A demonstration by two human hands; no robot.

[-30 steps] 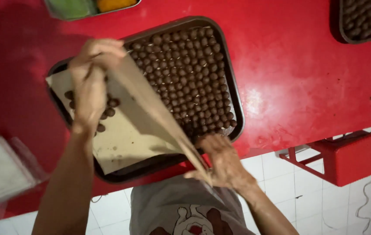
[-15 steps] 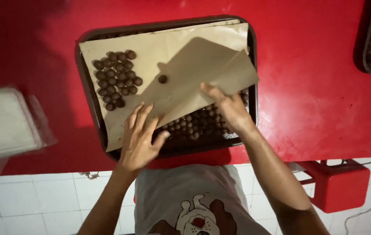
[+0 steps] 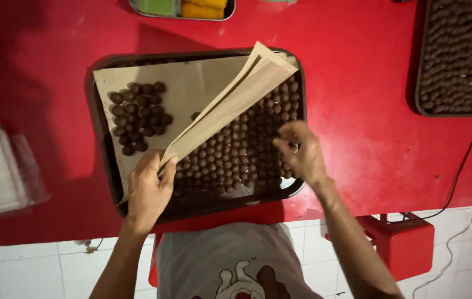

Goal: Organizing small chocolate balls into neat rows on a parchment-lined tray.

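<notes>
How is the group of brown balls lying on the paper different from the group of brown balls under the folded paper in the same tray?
The balls on the paper form a small loose cluster on the left; the balls under the folded paper fill the tray's right side in dense rows. The first lie on paper, untouched; the right hand reaches the second, while the left hand holds the paper back. Both look round and dark brown.

Chocolate balls (image 3: 230,152) partly under paper (image 3: 191,94)

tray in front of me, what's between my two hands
In the head view, between the left hand and the right hand lie rows of small dark balls on the tray, below the folded-back paper.
</notes>
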